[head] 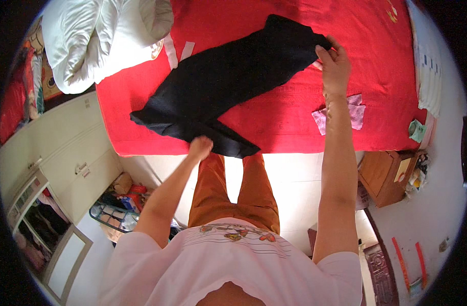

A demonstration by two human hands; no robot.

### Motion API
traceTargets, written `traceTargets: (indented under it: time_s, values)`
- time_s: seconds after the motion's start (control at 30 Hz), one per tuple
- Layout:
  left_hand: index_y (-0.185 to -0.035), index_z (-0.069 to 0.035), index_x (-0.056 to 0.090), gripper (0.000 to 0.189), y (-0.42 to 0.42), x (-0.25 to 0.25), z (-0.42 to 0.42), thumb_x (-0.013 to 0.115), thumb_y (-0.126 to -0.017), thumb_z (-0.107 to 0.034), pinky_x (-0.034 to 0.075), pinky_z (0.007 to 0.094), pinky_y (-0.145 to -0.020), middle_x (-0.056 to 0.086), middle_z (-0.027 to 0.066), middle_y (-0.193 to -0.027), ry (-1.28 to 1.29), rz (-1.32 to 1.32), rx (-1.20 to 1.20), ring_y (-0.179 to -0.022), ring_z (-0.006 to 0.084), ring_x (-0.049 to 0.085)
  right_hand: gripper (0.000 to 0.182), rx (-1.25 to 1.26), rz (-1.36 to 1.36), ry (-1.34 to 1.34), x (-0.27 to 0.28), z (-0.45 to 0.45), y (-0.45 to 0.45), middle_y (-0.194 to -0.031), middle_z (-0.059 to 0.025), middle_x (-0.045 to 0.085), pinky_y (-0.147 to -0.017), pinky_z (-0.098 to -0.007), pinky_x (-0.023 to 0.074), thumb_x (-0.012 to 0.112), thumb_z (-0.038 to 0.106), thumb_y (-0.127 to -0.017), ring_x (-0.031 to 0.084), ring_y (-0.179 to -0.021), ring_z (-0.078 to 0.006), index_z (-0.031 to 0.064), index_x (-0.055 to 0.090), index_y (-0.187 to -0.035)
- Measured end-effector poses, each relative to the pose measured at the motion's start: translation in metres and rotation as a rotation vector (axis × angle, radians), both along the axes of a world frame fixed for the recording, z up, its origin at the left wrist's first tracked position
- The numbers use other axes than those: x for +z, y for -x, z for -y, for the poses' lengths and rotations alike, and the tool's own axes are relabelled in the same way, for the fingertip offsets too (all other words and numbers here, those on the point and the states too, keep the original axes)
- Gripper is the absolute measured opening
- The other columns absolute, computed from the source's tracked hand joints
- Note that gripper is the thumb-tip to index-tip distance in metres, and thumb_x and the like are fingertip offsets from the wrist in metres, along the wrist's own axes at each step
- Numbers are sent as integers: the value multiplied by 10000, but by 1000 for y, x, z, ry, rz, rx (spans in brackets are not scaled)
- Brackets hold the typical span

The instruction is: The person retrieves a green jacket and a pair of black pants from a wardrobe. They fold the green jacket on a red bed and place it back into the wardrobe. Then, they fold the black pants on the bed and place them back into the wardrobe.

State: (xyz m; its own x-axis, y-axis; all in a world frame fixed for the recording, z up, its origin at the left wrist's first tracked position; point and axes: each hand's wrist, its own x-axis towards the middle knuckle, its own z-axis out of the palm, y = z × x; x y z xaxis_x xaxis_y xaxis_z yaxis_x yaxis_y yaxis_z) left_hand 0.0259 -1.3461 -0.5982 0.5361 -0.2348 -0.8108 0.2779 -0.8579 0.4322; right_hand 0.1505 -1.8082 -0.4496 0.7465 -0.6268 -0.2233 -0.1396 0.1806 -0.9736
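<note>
A black garment [225, 76], apparently long-sleeved, lies stretched slantwise across the red bed sheet [294, 118]. One narrow part, like a sleeve [233, 139], hangs at the bed's front edge. At the garment's upper right end, my right hand [336, 65] pinches the fabric between thumb and fingers. My left hand [201, 147] is slightly blurred, with its fingers curled against the lower edge of the cloth beside the sleeve-like part. Whether it grips the fabric is hidden.
A white quilt [111, 38] is heaped on the left. Right of the garment lies a pink cloth [355, 111], partly under my forearm. A green packet [417, 130] sits at the bed's right corner, near a wooden cabinet [386, 176]. Pale cupboards [69, 141] line the left side.
</note>
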Motion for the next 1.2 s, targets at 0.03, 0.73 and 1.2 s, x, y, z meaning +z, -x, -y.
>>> traceTargets:
  time_s: [0.03, 0.73, 1.2]
  values:
    - [-822, -29, 668, 310, 50, -32, -31, 615, -836, -335, 508, 402, -670, 659, 174, -763, -29, 5, 10, -745, 302, 649, 430, -10, 20, -45, 0, 2, 0, -879, -67, 646, -616, -241, 533, 657, 50, -830, 616, -749, -121, -27, 529, -1234]
    - [-964, -105, 603, 298, 20, -1, 87, 512, -921, -386, 514, 496, -625, 612, 206, -926, -443, 392, -80, -767, 393, 644, 394, -36, -123, -60, -2, 32, 23, -1011, -15, 618, -763, -278, 532, 650, 52, -858, 614, -905, -114, 52, 543, -1237]
    - [-886, -97, 565, 144, 29, -20, 86, 555, -867, -240, 502, 501, -650, 610, 157, -896, -421, 508, 220, -765, 400, 632, 372, -22, -106, -96, -8, 39, 22, -960, 14, 606, -741, -288, 543, 657, 37, -850, 605, -868, -92, 76, 572, -1210]
